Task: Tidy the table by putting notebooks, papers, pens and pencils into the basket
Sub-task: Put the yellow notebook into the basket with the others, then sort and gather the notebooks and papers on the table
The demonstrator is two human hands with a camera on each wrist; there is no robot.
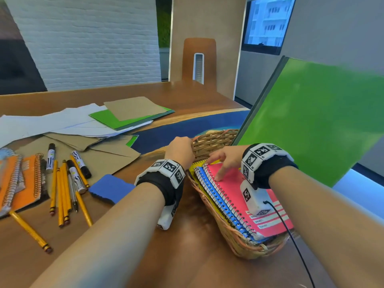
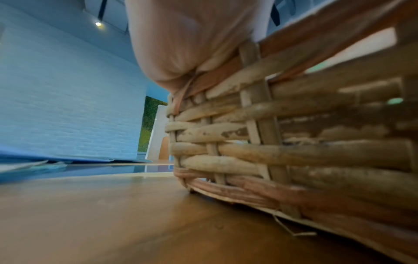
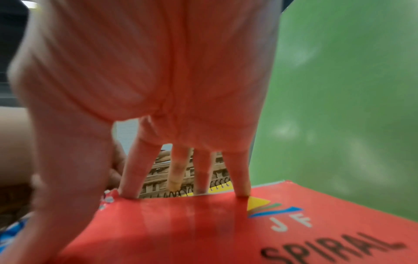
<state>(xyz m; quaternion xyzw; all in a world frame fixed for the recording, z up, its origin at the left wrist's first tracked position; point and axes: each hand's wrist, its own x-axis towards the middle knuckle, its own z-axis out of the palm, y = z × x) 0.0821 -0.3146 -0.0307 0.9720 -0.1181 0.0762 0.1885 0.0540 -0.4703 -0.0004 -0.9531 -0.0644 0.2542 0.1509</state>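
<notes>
The left hand (image 1: 180,150) grips the basket (image 1: 209,142) rim, probably steadying it, while the right hand (image 1: 225,158) presses spread fingers on the red notebook (image 1: 245,190) inside; next, fetch the pencils (image 1: 62,190).

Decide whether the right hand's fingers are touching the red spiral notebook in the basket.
Touching. The right wrist view shows the right hand's straight fingertips planted on the red spiral notebook's cover, with no gap.
</notes>
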